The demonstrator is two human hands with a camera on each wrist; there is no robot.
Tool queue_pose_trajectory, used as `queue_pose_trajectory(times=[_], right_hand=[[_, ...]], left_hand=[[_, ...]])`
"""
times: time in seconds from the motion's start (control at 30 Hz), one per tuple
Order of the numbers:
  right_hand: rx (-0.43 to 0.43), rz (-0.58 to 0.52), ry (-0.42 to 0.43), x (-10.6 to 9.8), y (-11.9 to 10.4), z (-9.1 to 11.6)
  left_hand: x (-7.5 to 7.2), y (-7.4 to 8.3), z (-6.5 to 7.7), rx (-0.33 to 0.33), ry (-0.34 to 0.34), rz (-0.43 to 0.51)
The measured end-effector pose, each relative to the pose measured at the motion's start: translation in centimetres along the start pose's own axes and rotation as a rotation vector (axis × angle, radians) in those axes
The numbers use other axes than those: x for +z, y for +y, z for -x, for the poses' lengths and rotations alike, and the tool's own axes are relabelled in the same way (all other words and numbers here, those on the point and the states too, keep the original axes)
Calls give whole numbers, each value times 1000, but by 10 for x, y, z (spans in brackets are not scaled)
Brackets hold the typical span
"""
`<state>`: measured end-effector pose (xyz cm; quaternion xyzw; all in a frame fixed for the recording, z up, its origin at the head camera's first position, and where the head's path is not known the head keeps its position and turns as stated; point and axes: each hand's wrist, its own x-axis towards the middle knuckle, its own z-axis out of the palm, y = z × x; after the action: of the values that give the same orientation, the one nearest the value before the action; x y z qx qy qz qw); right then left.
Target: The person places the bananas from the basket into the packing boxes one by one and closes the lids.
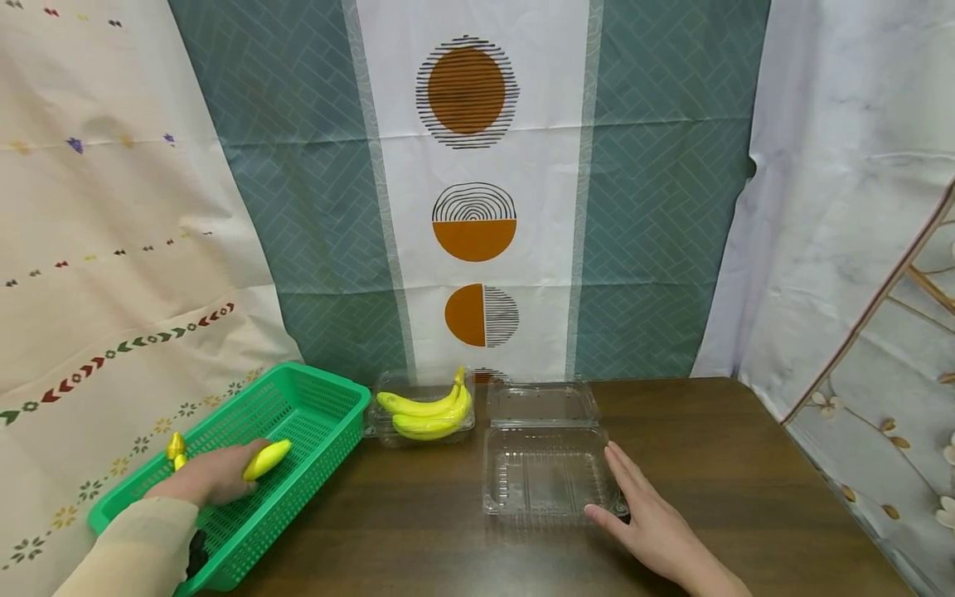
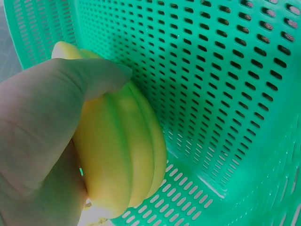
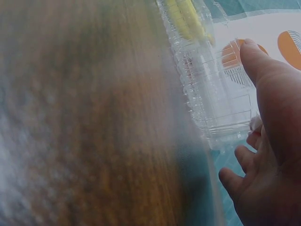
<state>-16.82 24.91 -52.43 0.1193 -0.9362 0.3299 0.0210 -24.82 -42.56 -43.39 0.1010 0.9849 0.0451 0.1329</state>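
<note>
As L hand grips bananas in left basket — pick-up step, prob. — R hand's relaxed beside empty box; next likely: lift out.

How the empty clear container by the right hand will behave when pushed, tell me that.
The clear container is likely light: its see-through walls look thin and nothing lies inside. It would probably slide rather than tip, since its broad base sits on the table. Its open lid, spread out behind, may flap or shift along.
</note>
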Motion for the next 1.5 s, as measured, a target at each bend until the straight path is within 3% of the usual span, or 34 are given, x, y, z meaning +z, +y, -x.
queue_pose_trajectory(times=[0.4, 0.7, 1.1, 1.5], right_hand=[[20, -9, -22, -1, -1, 0], [15, -11, -21, -1, -1, 0], [7, -9, -14, -1, -1, 1], [10, -19, -21, -2, -2, 1]], left_hand=[[-1, 1, -4, 22, 80, -77], [-7, 10, 1, 14, 79, -107], [-15, 12, 8, 38, 172, -177], [-19, 27, 14, 44, 317, -243]])
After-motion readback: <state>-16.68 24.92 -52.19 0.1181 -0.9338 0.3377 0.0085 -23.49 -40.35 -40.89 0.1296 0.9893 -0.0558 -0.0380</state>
